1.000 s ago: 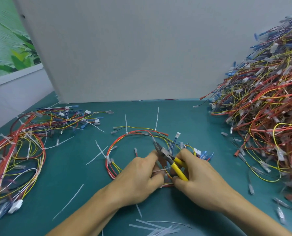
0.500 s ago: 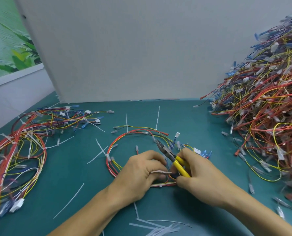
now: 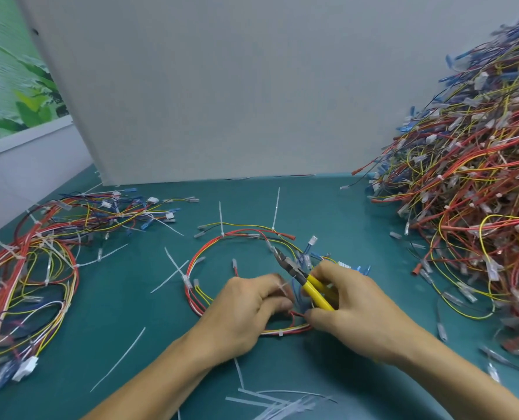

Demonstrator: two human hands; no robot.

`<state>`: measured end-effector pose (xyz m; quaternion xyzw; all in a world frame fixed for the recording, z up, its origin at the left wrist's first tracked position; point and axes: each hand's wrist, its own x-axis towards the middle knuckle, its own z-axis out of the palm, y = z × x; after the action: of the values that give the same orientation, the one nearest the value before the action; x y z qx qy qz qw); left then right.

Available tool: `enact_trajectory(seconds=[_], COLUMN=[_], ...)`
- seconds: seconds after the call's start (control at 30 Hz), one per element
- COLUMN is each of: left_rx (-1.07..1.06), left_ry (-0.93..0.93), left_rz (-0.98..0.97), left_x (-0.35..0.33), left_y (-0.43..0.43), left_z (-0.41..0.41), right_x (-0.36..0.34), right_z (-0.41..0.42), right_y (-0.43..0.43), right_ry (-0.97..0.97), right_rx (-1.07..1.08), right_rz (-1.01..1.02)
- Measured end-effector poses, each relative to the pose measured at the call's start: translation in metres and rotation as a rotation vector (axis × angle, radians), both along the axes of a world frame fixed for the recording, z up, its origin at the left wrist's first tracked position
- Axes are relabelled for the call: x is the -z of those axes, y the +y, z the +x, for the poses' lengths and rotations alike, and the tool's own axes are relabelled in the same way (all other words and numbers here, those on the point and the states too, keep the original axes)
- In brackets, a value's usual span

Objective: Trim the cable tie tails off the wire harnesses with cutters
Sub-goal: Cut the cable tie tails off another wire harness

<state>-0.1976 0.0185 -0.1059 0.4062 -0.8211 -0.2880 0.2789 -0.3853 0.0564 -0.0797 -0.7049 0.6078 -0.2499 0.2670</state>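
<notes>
Raised since before, the tie tail (image 3: 283,287) pinched by my left hand (image 3: 246,307) sits just left of the cutters (image 3: 305,280) gripped by my right hand (image 3: 355,310), over the harness (image 3: 282,331)

I see a teal worktop (image 3: 343,207), a pale grey board (image 3: 221,86) standing upright at its far edge, and a leafy green wall picture (image 3: 15,86) far left.
</notes>
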Motion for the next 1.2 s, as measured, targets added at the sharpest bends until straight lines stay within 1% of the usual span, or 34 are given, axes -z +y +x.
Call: enact_trajectory(seconds=[0.07, 0.1, 0.17, 0.2, 0.3, 0.4, 0.5, 0.6, 0.7, 0.83, 1.2], left_rx=[0.006, 0.015, 0.028, 0.028, 0.032, 0.054, 0.083, 0.067, 0.054, 0.052, 0.031], left_ry=[-0.009, -0.001, 0.012, 0.01, 0.001, -0.003, -0.028, 0.022, 0.009, 0.015, -0.001], left_rz=[0.026, 0.038, 0.055, 0.061, 0.079, 0.114, 0.118, 0.151, 0.1, 0.09, 0.064], left_x=[-0.002, -0.003, -0.005, -0.005, -0.005, -0.007, -0.009, -0.008, -0.008, -0.008, -0.007], left_y=[-0.001, -0.001, -0.002, -0.001, -0.001, 0.0, 0.002, 0.0, -0.002, -0.002, -0.002], left_z=[0.001, 0.002, 0.003, 0.003, 0.002, 0.005, 0.008, 0.007, 0.005, 0.005, 0.004], right_x=[-0.007, -0.013, -0.026, -0.032, -0.045, -0.05, -0.047, -0.04, -0.035, -0.034, -0.03], right_z=[-0.007, -0.012, -0.025, -0.032, -0.044, -0.046, -0.042, -0.035, -0.032, -0.031, -0.022], right_y=[-0.001, -0.001, 0.0, 0.002, 0.008, 0.014, 0.016, 0.017, 0.017, 0.016, 0.018], right_ry=[0.027, 0.083, 0.259, 0.364, 0.66, 0.779, 0.81, 0.792, 0.781, 0.773, 0.801], right_rx=[0.033, 0.049, 0.051, 0.038, -0.032, -0.115, -0.161, -0.174, -0.183, -0.177, -0.184], right_rz=[-0.065, -0.112, -0.186, -0.192, -0.097, 0.008, 0.022, -0.015, -0.055, -0.103, -0.102])
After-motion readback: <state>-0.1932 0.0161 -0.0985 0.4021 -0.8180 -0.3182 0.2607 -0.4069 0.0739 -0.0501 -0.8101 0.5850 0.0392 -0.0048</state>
